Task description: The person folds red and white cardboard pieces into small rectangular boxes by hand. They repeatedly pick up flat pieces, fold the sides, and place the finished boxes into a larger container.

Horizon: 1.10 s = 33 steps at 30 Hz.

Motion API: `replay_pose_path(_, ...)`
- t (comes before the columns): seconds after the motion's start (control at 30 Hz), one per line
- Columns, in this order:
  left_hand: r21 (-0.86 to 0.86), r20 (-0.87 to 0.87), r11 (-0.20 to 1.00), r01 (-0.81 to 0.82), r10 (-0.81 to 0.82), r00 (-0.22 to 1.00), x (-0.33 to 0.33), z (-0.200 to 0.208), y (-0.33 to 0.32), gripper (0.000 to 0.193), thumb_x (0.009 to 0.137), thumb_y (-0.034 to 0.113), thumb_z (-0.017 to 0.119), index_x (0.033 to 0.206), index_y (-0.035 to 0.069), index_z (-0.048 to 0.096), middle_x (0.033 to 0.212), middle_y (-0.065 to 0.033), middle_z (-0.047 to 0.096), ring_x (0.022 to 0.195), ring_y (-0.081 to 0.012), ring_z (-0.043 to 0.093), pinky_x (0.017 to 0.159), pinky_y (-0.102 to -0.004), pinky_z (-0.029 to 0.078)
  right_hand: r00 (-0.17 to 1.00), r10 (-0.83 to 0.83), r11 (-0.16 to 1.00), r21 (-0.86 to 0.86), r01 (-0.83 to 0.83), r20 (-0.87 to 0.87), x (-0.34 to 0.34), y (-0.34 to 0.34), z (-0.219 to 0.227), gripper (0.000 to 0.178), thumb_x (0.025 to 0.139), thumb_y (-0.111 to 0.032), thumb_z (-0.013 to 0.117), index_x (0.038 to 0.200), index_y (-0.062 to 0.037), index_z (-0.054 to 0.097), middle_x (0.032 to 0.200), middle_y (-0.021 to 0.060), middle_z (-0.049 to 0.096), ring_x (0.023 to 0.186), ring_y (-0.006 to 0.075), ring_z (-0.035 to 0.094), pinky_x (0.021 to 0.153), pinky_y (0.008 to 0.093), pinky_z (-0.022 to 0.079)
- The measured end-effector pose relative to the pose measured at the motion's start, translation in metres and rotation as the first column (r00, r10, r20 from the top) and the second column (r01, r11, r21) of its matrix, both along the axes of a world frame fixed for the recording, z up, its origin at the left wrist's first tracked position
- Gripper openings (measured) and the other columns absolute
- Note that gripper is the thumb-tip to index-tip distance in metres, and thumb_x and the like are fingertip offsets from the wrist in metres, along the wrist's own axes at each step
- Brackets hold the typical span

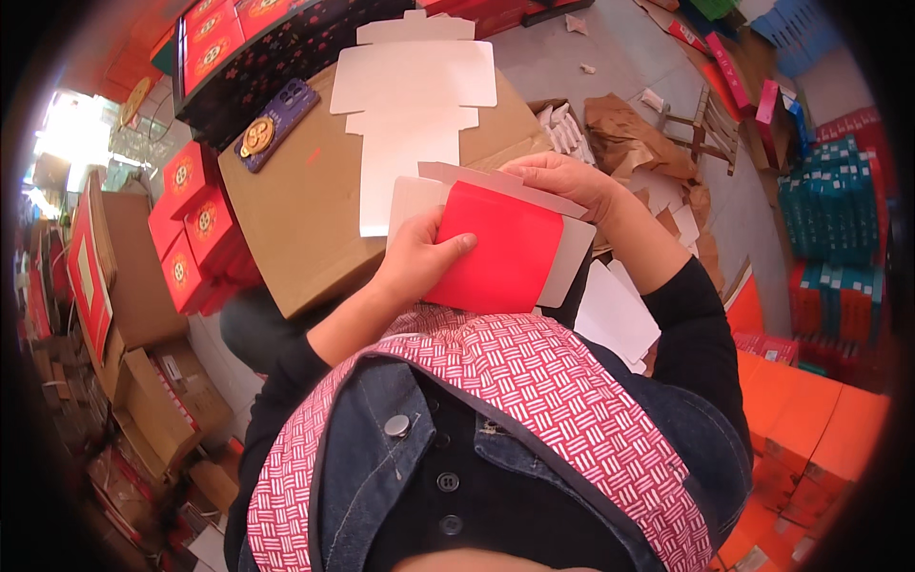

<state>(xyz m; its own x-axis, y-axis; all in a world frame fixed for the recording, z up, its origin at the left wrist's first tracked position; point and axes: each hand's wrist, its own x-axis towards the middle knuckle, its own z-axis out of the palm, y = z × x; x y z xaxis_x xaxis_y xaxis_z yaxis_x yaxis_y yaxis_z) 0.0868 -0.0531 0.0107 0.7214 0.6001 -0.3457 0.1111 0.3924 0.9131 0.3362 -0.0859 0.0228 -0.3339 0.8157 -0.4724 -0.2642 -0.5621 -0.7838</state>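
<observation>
Head cam: L hand clamped on red-white cardboard box, prob. to steady; R hand pinching pale upper flap.

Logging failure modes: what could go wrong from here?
Creasing: the left hand holds the red-faced card carton while the right hand is at its pale grey flap; uneven pressure might bend it.
Snagging: the flat white card blank on the brown cardboard box shows behind the carton, so the two could catch.
Drop: the dark rectangular phone with a round gold ornament lies near the box's left edge; a nudge might tip it off.
</observation>
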Motion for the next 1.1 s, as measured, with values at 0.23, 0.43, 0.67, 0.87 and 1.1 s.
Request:
replay_pose_path(0.23,0.145,-0.077,0.986,-0.08,0.092,0.993,-0.002,-0.003,-0.005,0.047,0.084,0.006,0.064,0.126,-0.002,0.044,0.098,-0.015,0.066,0.084,-0.0198,0.066,0.078,-0.0296,0.053,0.942,0.127,0.979,0.11,-0.169,0.309,-0.026,0.004,0.033,0.036,0.091,-0.018,0.061,0.12,0.0018,0.057,0.105,0.0088,0.065,0.092,0.0123,0.063,0.081,0.0253,0.052)
replay_pose_path(0.43,0.192,0.12,0.978,-0.079,0.057,0.991,-0.009,0.005,-0.012,0.054,0.085,0.003,0.064,0.13,0.006,0.036,0.098,-0.0156,0.066,0.089,-0.0195,0.066,0.08,-0.0297,0.051,0.937,0.084,0.983,0.127,-0.134,0.339,-0.027,-0.002,0.035,0.038,0.093,-0.019,0.058,0.128,-0.0038,0.054,0.106,0.0079,0.065,0.094,0.0111,0.062,0.082,0.0243,0.051)
replay_pose_path(0.67,0.151,0.157,0.988,0.037,-0.061,0.986,-0.023,0.014,-0.004,0.05,0.086,0.004,0.064,0.127,0.006,0.035,0.098,-0.0157,0.066,0.094,-0.0186,0.064,0.082,-0.0303,0.05,0.941,0.059,0.977,0.173,-0.123,0.332,-0.031,-0.014,0.032,0.035,0.097,-0.019,0.051,0.129,-0.0056,0.056,0.108,0.0049,0.065,0.095,0.0082,0.059,0.083,0.0234,0.049)
replay_pose_path(0.87,0.162,0.132,0.986,-0.042,0.02,0.991,-0.025,0.004,-0.004,0.046,0.086,0.003,0.064,0.121,0.005,0.035,0.097,-0.0169,0.066,0.093,-0.0202,0.065,0.079,-0.0301,0.051,0.904,0.009,0.941,0.302,-0.152,0.428,-0.035,-0.004,0.046,0.034,0.098,-0.017,0.05,0.129,-0.004,0.055,0.107,0.0034,0.065,0.093,0.0058,0.058,0.08,0.0215,0.049)
replay_pose_path(1.1,0.166,0.108,0.984,-0.067,0.049,0.993,-0.029,0.005,-0.005,0.045,0.085,0.002,0.063,0.12,0.004,0.035,0.098,-0.0178,0.066,0.094,-0.0211,0.066,0.078,-0.0306,0.052,0.859,0.088,0.933,0.26,-0.248,0.505,-0.044,-0.008,0.044,0.034,0.096,-0.015,0.053,0.128,-0.0048,0.057,0.104,0.003,0.066,0.091,0.0061,0.058,0.081,0.0214,0.048)
